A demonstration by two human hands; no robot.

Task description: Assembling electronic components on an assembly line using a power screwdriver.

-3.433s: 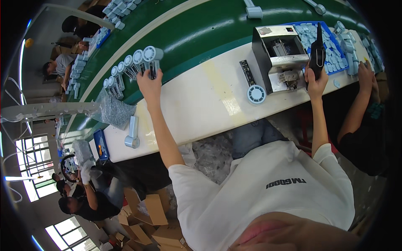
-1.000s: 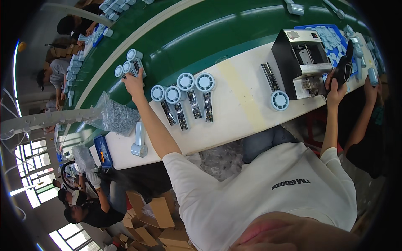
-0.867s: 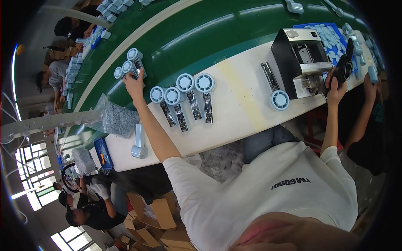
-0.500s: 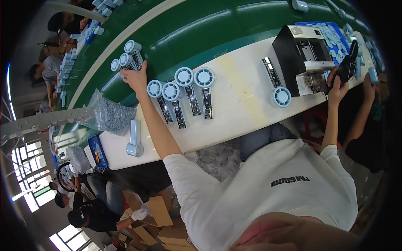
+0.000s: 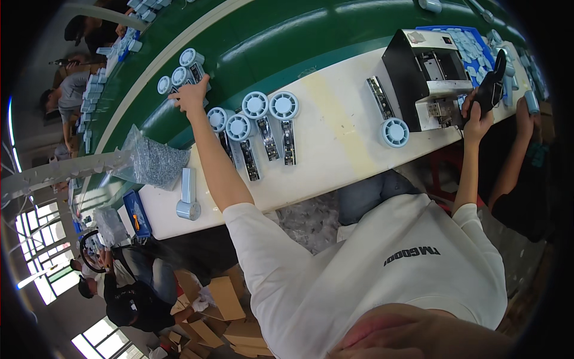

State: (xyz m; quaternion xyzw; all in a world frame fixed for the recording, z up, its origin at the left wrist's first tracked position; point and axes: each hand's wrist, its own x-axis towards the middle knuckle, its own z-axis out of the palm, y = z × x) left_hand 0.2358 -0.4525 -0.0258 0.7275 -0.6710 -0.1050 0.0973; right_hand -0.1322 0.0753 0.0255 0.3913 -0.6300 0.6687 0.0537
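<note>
Sitting upper left, left hand (image 5: 191,99) is nearest the blue fans (image 5: 180,76) — handles (image 5: 196,72) slant down-right toward it, can't tell if gripped.

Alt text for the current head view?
A person's left hand is at pale blue vented housings on a green belt; their right hand grips a black handheld tool beside a boxy machine. Four matching housings lie grouped on the white workbench.

I have the left arm (image 5: 218,161) stretched forward and leftward, the left hand (image 5: 191,99) spread with thumb and fingers apart, while my right forearm (image 5: 468,170) extends forward, the right hand (image 5: 476,124) curled in a grip.
</note>
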